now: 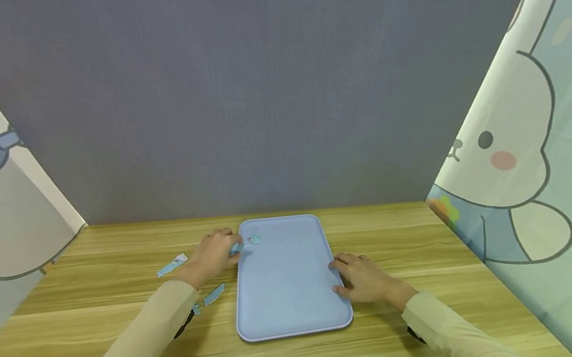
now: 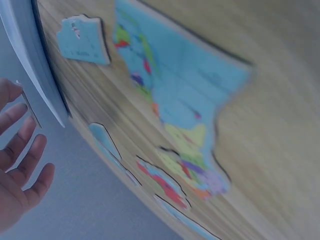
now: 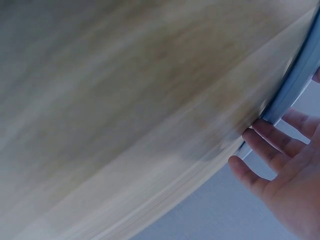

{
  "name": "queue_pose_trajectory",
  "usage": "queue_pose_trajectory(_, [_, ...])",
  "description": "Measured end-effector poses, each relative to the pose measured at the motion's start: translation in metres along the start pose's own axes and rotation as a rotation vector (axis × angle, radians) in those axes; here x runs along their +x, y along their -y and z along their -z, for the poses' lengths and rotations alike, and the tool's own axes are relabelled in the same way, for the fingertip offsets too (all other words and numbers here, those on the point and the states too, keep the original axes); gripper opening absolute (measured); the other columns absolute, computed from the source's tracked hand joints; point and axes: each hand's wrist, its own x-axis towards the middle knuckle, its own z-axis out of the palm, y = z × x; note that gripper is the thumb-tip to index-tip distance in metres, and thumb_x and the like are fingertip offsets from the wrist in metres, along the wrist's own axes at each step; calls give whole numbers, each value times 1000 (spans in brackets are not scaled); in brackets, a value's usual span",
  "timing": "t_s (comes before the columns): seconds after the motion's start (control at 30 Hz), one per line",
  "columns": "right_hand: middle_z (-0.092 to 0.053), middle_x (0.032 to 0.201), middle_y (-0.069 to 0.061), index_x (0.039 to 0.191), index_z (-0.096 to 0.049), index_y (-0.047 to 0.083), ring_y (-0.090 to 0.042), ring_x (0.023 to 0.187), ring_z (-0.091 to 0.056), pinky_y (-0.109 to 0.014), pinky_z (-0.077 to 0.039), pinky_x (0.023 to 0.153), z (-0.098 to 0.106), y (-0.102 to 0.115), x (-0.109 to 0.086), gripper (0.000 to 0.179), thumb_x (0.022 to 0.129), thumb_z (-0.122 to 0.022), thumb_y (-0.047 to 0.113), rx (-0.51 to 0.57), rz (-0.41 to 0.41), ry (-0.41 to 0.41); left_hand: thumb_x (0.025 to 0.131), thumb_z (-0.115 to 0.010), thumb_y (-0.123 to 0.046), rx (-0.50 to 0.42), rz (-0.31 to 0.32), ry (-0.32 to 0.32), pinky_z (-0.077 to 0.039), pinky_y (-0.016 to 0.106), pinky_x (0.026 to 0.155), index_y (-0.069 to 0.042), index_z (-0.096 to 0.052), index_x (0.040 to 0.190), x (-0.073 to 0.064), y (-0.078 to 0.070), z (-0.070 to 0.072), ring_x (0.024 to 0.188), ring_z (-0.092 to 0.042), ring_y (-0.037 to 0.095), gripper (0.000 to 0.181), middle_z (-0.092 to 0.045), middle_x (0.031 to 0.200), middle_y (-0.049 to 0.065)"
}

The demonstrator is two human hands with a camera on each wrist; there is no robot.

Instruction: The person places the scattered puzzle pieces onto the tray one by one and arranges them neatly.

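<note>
A pale blue tray [image 1: 290, 284] with a raised rim lies on the wooden table. At its upper left edge my left hand [image 1: 215, 256] pinches a light blue puzzle piece [image 1: 237, 247] between thumb and fingers. That piece shows edge-on in the left wrist view. Another small puzzle piece [image 1: 254, 238] lies inside the tray, near the upper left corner. My right hand [image 1: 363, 278] rests at the tray's right rim, its fingers loosely extended and touching the edge. In the right wrist view, fingertips [image 3: 248, 134] meet the rim.
Several map-printed puzzle pieces lie on the table left of the tray, among them a long strip [image 1: 172, 265], a slanted piece [image 1: 214, 294] and a large coloured piece [image 2: 175, 85]. A grey panel [image 1: 245, 100] stands behind the table, with printed curtains [image 1: 529, 174] at both sides.
</note>
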Motion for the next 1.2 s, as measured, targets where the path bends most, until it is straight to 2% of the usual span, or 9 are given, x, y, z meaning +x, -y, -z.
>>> queue_pose_trajectory(0.23, [-51,128,-14,122,-53,7,-30,119,-49,-54,-41,92,-1,-1,0,49,84,-60,37,0,3,-11,78,-72,-19,-2,-14,-9,-50,47,73,-13,-67,100,11,-6,-5,89,-60,28,24,-63,97,4])
queue_pose_trajectory(0.47, [-51,128,-15,122,-53,7,-31,119,-48,-55,-40,92,0,0,0,49,85,-60,37,10,0,-7,77,-72,-18,-22,-19,-25,-49,42,67,-13,-68,97,21,-10,-13,81,-60,24,22,-61,91,3])
queue_pose_trajectory(0.63, [-50,129,-14,123,-53,7,-31,119,-48,-54,-40,92,-1,0,0,49,85,-59,37,11,-5,-2,77,-72,-19,-27,-15,-17,-49,39,68,-14,-67,99,29,-14,-18,81,-59,23,23,-61,91,3])
queue_pose_trajectory(0.77, [-50,129,-14,123,-53,7,-31,120,-48,-54,-40,92,-1,-1,0,50,85,-59,38,3,-6,-3,77,-72,-19,-45,-5,-2,-48,41,72,-14,-67,100,34,-19,-18,85,-59,24,24,-60,93,3])
queue_pose_trajectory(0.97, [-50,129,-14,123,-53,7,-31,119,-48,-54,-41,92,-1,0,0,50,85,-59,38,-2,-8,-4,78,-70,-18,-41,-5,-14,-50,42,76,-14,-67,100,43,-24,-18,86,-62,24,23,-63,95,3])
queue_pose_trajectory(1.2, [-50,129,-14,124,-52,7,-30,120,-48,-53,-41,92,-1,0,0,50,85,-59,38,-8,-12,4,79,-70,-19,-47,12,12,-50,44,79,-13,-67,103,53,-32,-16,91,-62,24,24,-65,100,4])
